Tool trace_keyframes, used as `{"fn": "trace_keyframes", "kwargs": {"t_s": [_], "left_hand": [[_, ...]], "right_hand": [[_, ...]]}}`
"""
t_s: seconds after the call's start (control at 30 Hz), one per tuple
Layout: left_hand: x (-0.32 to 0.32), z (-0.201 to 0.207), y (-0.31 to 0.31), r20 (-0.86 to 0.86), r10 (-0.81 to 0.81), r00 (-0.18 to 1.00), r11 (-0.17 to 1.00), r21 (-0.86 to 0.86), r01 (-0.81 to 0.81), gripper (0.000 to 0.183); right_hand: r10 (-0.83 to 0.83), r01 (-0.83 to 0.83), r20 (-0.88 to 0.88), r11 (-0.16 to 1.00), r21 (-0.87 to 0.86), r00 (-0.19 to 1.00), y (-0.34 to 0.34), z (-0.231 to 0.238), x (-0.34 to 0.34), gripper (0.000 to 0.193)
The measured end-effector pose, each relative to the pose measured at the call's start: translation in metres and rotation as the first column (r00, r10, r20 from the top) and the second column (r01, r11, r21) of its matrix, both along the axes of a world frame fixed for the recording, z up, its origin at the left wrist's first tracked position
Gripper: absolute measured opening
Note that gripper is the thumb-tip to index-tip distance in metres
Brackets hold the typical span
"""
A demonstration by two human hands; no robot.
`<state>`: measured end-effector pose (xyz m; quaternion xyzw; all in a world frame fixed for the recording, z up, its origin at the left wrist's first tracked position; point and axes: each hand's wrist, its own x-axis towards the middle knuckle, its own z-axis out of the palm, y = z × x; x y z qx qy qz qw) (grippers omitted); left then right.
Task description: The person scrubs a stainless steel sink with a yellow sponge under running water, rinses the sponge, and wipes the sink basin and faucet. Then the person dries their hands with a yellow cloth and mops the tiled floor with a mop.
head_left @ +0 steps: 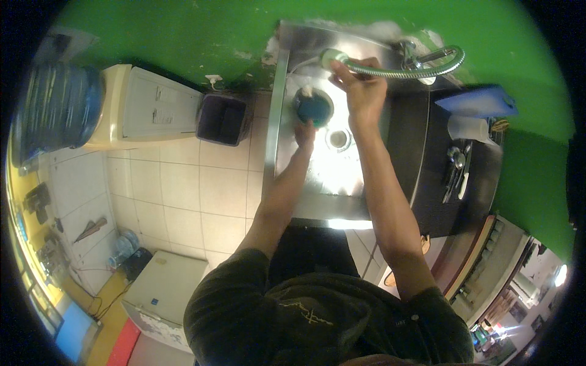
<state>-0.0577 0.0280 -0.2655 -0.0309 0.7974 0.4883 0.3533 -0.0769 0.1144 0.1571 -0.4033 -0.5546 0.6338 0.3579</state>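
Teal bowl (314, 111) in steel sink (326, 178), left hand (304, 135) clamped on its near edge; could slip if that grip is loose. Drain (338, 139) beside it. Right hand (365, 91) clamped on tap head (333, 58); springy hose (421, 74) could swing it aside if fingers relax.

The left hand (305, 134) is holding a teal vessel (314, 111) over the steel sink (326, 174); the right hand (366, 94) is gripping the metal hose (415, 74) at its nozzle (331, 58).
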Motion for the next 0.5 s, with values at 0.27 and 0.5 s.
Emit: {"fn": "trace_keyframes", "kwargs": {"t_s": [0.27, 0.5], "left_hand": [[0.108, 0.031, -0.019, 0.102, -0.053, 0.993, 0.997, 0.054, 0.047, 0.041], [0.150, 0.099, -0.031, 0.402, -0.041, 0.914, 0.951, 0.296, -0.087, 0.040]], "right_hand": [[0.194, -0.178, 0.158, 0.978, -0.111, 0.968, -0.028, 0.033, 0.053, 0.025], [0.442, -0.374, 0.375, 0.895, -0.242, 0.815, -0.028, 0.088, 0.118, 0.025]]}}
